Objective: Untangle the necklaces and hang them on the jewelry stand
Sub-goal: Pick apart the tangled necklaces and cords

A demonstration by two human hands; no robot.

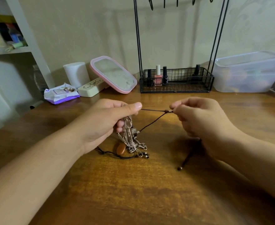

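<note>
Wooden tabletop [149, 192] fills the view, backed by a pale wall. Above its middle, a tangle of silver chain necklaces [130, 137] hangs from the left hand [107, 122], whose fingers curl round the bunch, the lower ends resting on the wood beside an orange oval pendant [121, 148] on a black cord. A brown cord necklace [154, 111] runs taut from the left thumb to the right hand [198, 117], which pinches it just past a small bead [166, 111]; a second strand drops back into the tangle, and a beaded cord end [179, 168] lies under the right wrist. Along the far edge stands the black wire jewelry stand [176, 82], nail polish bottles [158, 76] in its basket. Left of it a pink-framed mirror [114, 73] leans, then a white case [89, 90] and a wipes packet [60, 95]. A clear plastic box [247, 73] sits at the far right corner.
</note>
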